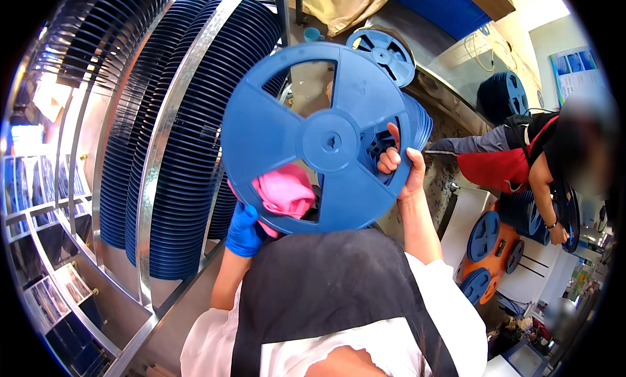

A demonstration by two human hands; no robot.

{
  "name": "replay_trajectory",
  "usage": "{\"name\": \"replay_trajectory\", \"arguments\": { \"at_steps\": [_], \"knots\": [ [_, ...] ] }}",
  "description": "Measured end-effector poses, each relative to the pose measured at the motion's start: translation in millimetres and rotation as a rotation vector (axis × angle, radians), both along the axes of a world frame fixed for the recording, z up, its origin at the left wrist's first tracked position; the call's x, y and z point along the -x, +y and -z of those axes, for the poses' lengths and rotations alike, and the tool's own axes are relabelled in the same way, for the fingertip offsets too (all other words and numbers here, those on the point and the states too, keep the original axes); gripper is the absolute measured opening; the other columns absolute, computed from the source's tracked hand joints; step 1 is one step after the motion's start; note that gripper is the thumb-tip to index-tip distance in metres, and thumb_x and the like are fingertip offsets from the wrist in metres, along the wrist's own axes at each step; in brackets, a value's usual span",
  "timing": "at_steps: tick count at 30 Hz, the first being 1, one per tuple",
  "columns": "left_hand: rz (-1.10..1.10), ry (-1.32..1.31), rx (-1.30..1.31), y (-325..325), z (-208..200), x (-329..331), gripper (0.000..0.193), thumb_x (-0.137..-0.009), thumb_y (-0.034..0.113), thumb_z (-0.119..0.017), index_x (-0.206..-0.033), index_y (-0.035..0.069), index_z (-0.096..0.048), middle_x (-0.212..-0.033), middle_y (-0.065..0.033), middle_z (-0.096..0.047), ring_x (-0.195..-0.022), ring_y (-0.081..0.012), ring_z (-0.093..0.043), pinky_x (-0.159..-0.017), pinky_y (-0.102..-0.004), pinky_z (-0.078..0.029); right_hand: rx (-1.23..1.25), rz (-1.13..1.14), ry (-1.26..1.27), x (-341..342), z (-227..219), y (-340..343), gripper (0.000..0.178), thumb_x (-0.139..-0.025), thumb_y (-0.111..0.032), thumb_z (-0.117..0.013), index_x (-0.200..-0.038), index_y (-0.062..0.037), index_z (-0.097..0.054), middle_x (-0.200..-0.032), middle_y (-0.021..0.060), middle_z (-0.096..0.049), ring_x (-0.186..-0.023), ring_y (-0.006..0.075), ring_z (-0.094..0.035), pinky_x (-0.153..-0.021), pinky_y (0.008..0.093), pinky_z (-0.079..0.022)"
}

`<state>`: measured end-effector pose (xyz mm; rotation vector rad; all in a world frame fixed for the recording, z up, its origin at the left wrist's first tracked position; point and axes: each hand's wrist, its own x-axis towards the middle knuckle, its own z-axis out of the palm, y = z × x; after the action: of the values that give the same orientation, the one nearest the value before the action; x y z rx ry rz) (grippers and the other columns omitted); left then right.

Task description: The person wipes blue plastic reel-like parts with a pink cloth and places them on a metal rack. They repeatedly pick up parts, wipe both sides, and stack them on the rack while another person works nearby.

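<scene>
Item, one blue reel (352, 194): a round disc with a central hub and broad cut-out windows, held up between the wearer's two hands, its face toward the wearer, just above the black apron (326, 272).

Item, right hand (405, 168): bare, gripping the reel's right rim. Thumb on the near face; fingers pass behind the rim and show through the right-hand window, most curled, one pointing up.

Item, left hand (244, 232): in a blue glove, against the lower left rim. Fingers bent, partly hidden by the reel; how tightly they close, I cannot tell.

Item, pink cloth (287, 191): bunched beside the left hand, behind the reel, seen through its lower left window and below the rim.

Item, metal rack (153, 162): left of the left hand, carrying close rows of dark blue discs (186, 181).

Item, second blue reel (381, 54): beyond the right hand, near a small cyan cup (313, 34).

Item, co-worker in a red apron (486, 171): well to the right of the right hand, one hand at a dark disc (573, 220).
</scene>
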<state>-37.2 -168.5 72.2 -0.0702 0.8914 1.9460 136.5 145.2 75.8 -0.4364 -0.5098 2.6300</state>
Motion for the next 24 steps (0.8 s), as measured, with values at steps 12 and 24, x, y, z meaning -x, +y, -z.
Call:
{"name": "replay_trajectory", "arguments": {
  "at_steps": [12,24],
  "knots": [
    [-0.422,0.763,-0.314,-40,-187,10,0.073,-0.084,0.029,-0.068,-0.142,0.001,-0.034,-0.139,-0.0134,-0.046,-0.125,-0.0304,-0.048,-0.105,-0.0448,-0.04,-0.089,-0.102,-0.453,10,45,5,0.039,-0.086,-0.023,-0.063,-0.119,-0.0037,-0.057,-0.082,0.0058,-0.064,-0.067,0.0157,-0.058,-0.056,0.0298,-0.047],
    [-1.031,1.02,0.243,-65,-282,72,0.052,-0.095,0.026,-0.053,-0.141,0.004,-0.038,-0.135,-0.0105,-0.049,-0.123,-0.0242,-0.049,-0.105,-0.0371,-0.039,-0.041,-0.136,-0.404,33,53,-1,0.032,-0.085,-0.024,-0.064,-0.11,-0.0032,-0.059,-0.075,0.0047,-0.061,-0.062,0.0147,-0.056,-0.055,0.0303,-0.047]
  ]
}}
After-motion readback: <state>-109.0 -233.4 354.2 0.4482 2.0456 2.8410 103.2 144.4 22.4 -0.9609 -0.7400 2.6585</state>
